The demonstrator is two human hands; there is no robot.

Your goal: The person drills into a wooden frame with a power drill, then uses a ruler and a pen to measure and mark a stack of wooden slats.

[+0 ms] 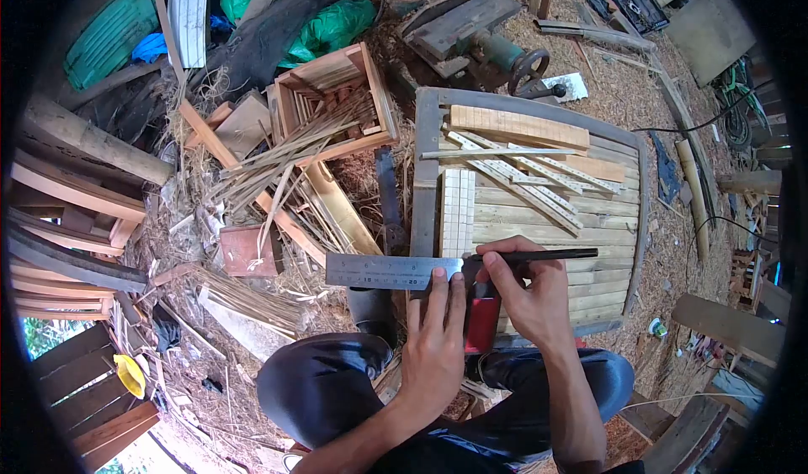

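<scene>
My left hand (433,352) presses the steel blade of a try square (379,271) with its index and middle fingertips. The square's red stock (482,321) hangs below, between my hands. A slim black pen-like tool (572,254) is pinched in my right hand (532,293), its front end close to the blade's right end. Just beyond the blade, a block of pale wood strips (457,209) marked with grid lines lies on the slatted bench (606,276). Farther up the bench are several drilled strips (522,184), a thin metal-like rod (497,153) and a lined wooden piece (518,127).
A wooden crate (379,95) holding thin sticks stands to the left of the bench. Behind the bench is a vise-like machine with a handwheel (528,72). Shavings and offcuts cover the ground, and a yellow object (130,376) lies at lower left.
</scene>
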